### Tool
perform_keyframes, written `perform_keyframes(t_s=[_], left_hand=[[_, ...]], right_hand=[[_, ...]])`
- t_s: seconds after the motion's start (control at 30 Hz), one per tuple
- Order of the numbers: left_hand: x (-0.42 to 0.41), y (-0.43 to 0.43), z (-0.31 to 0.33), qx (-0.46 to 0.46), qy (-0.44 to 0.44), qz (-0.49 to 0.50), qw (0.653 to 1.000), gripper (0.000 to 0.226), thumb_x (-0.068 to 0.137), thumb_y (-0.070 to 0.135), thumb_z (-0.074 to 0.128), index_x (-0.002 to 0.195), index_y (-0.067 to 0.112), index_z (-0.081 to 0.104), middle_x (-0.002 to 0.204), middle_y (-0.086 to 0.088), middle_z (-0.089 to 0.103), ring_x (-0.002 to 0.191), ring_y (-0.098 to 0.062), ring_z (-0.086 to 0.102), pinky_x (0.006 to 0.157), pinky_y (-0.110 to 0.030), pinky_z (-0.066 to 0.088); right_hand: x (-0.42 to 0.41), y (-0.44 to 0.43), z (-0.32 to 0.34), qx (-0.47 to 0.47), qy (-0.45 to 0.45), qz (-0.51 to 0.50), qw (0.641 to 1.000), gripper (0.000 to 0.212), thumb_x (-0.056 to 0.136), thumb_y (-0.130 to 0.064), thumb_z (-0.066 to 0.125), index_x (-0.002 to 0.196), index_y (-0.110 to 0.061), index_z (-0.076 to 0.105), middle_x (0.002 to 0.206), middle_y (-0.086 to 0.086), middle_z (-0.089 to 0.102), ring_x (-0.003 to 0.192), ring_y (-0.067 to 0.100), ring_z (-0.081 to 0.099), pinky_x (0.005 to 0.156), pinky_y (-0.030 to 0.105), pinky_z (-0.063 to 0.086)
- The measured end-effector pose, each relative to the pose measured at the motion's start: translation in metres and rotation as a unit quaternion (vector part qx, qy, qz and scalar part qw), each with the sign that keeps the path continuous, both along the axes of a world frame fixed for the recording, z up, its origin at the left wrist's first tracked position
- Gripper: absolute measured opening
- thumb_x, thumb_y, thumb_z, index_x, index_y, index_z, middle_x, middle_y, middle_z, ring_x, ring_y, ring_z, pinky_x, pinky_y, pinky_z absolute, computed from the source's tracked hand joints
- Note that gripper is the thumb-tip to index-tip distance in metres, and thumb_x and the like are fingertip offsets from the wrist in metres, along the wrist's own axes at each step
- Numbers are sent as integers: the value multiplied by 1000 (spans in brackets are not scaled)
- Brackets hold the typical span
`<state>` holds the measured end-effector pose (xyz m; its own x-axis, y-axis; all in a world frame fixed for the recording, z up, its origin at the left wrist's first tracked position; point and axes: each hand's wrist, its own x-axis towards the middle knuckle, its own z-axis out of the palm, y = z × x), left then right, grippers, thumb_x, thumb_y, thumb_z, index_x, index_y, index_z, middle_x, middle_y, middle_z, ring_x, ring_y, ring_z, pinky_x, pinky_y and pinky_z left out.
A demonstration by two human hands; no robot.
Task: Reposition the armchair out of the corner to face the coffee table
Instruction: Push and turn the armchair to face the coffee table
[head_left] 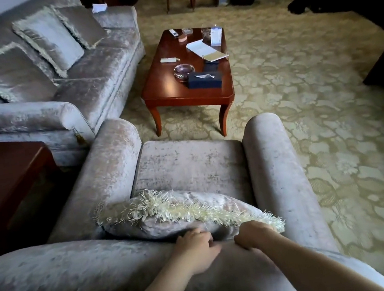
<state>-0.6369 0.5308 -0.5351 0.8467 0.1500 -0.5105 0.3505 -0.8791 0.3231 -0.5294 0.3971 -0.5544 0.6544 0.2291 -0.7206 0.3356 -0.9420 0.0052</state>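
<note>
I stand behind a pale velvet armchair point(189, 163) and look over its backrest. Its seat opens toward the red-brown wooden coffee table point(171, 90) ahead. A fringed cushion point(172, 214) leans against the inside of the backrest. My left hand point(197, 246) rests on the top of the backrest, fingers curled over its edge beside the cushion. My right hand point(254, 235) lies close beside it, fingers closed over the cushion's fringed lower edge at the backrest top.
A matching sofa point(55, 92) with three cushions stands at the left, its arm close to the armchair's left arm. A dark wooden side table point(0, 177) fills the left corner. The coffee table carries an ashtray, boxes and papers. Patterned carpet point(334, 121) spreads right. Chairs and a seated person are far back.
</note>
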Motion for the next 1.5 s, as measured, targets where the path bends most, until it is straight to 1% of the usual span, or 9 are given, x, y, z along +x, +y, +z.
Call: perform_keyframes(t_s=[0.23,0.4,0.63,0.93,1.1,1.27,1.33,1.4,1.5], left_hand=[[-18,-11,6,11,-50,4,999,35,89,47,38,93,22,61,124,0,54,109,-23,50,88,-37,39],[-24,-7,9,55,-17,-7,998,44,90,50,32,108,21,59,131,-3,51,114,-25,49,87,-38,37],[-23,-4,4,82,56,-23,995,63,89,58,19,133,19,43,145,-8,37,131,-26,33,104,-44,27],[-5,-1,5,69,41,3,997,56,87,60,29,122,22,51,137,-4,47,123,-24,42,99,-44,32],[-31,6,15,-48,-16,64,997,46,80,62,38,106,28,54,124,2,56,104,-18,54,85,-34,45],[-70,64,30,53,-49,66,995,50,87,59,39,120,23,53,135,1,47,117,-20,48,89,-34,42],[-95,95,36,98,-64,105,988,49,89,56,40,121,21,52,135,-2,46,122,-23,44,97,-37,37],[-123,122,38,165,-61,150,973,54,89,57,36,130,23,45,143,-3,39,131,-23,34,106,-42,24],[-166,147,37,199,-18,216,956,66,89,64,23,145,29,21,157,-3,10,143,-24,3,112,-49,-3]], right_hand=[[-23,-31,3,115,-52,-99,987,44,90,-40,43,120,-12,58,128,12,58,117,29,54,93,34,42],[-27,-38,6,151,-48,-110,981,37,87,-38,49,111,-13,61,122,12,61,111,30,56,89,35,45],[-21,-37,-4,139,-40,-78,986,41,88,-41,45,113,-12,60,122,12,60,112,29,55,85,33,41],[2,-30,-3,130,-11,-45,990,44,87,-44,43,116,-16,60,125,9,60,115,28,54,86,32,40],[-13,-35,2,135,-23,-57,989,40,89,-39,46,114,-11,61,123,11,61,113,28,55,85,31,41],[-36,-5,27,211,-64,-26,975,16,86,-31,50,76,-20,57,93,11,65,90,26,60,68,28,41],[-60,30,38,260,-58,28,964,20,85,-31,50,69,-20,53,81,9,61,80,25,60,62,29,40],[-87,72,47,302,-55,95,947,20,87,-34,50,82,-17,60,85,11,65,82,28,61,61,28,38],[-126,134,58,360,-54,165,917,23,87,-34,51,94,-15,60,97,17,66,89,31,61,65,28,36]])
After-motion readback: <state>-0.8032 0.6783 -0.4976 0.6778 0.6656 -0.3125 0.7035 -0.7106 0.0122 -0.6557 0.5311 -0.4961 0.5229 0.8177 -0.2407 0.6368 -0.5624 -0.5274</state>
